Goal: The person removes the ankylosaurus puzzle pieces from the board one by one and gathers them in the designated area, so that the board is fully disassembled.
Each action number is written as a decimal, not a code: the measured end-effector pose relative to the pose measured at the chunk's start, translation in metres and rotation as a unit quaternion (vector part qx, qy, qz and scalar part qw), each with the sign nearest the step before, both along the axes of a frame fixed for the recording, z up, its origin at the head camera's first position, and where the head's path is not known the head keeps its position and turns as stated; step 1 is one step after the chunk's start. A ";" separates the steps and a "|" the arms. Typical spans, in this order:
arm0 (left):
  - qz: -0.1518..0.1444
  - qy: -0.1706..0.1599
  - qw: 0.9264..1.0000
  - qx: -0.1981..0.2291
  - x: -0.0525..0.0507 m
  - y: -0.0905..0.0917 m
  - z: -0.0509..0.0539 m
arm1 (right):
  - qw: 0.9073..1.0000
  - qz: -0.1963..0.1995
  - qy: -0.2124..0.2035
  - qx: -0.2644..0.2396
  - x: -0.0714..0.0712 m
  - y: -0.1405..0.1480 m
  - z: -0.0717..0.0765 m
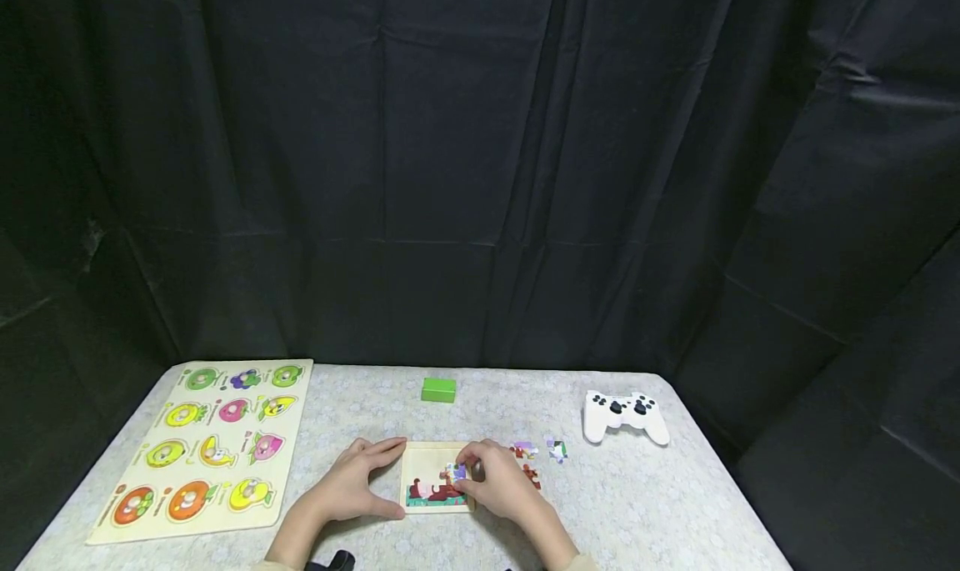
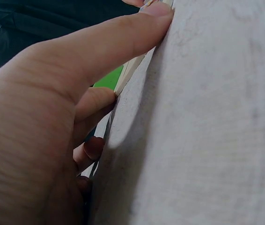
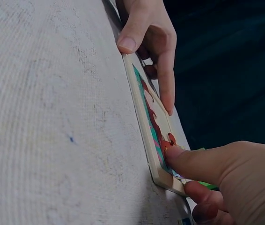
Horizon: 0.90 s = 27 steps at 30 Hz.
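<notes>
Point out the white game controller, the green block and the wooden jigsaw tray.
White game controller (image 1: 627, 416): head view, on the middle of its body.
Green block (image 1: 438, 384): head view, on its top face.
Wooden jigsaw tray (image 1: 427, 460): head view, on the bare floor of its upper left part.

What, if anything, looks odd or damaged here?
Nothing looks spilled or damaged. The white game controller at right seems the odd one out, given the puzzle tray and fruit board. Loose puzzle pieces lie right of the tray, but its picture is only partly filled, so that looks natural.
</notes>
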<state>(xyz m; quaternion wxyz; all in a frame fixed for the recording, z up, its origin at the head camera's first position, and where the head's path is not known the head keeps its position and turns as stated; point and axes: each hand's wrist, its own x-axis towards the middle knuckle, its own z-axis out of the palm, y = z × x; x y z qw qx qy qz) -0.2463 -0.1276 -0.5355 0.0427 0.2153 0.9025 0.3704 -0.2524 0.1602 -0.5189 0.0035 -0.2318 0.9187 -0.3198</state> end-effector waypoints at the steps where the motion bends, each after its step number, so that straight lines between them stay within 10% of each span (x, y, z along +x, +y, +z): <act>1: -0.001 0.000 1.000 0.000 0.000 0.000 0.000 | 1.000 0.001 0.000 -0.002 0.000 0.000 0.000; 27: -0.004 -0.007 1.000 0.000 0.001 -0.001 0.002 | 0.999 0.001 0.039 -0.026 0.005 -0.003 0.000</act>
